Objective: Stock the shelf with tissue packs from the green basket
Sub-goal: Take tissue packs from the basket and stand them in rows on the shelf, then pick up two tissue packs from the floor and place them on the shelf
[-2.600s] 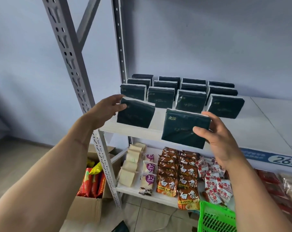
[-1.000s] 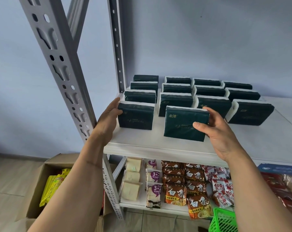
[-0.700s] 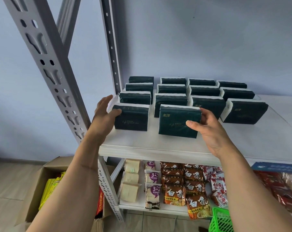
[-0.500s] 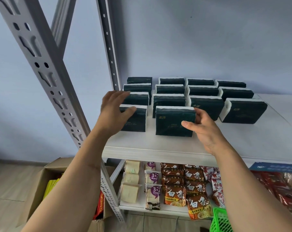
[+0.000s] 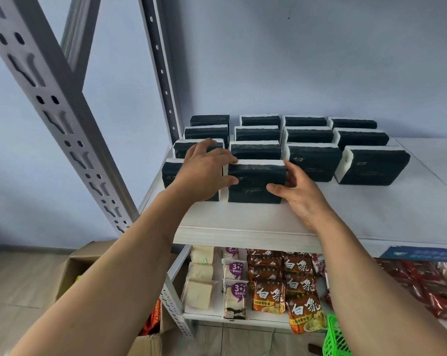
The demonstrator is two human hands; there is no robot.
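Tissue packs (image 5: 309, 136) in dark green wrap stand upright in rows on the white shelf (image 5: 371, 211); the front pack (image 5: 255, 182) stands at the near end of the second column, with the left-column front pack (image 5: 170, 176) just beside it at nine o'clock; the left hand (image 5: 204, 173) lies over that neighbour, fingers fairly straight, thumb against the front pack's left edge; the right hand (image 5: 298, 195) has its grip on the front pack's right side, thumb on the face and fingers curled behind; a perforated grey upright (image 5: 50, 98) crosses at ten o'clock; noodle packets (image 5: 284, 286) and cakes (image 5: 200, 278) fill the lower shelf; the green basket (image 5: 336, 341) peeks in at five o'clock; a cardboard box (image 5: 89, 268) sits at seven o'clock.
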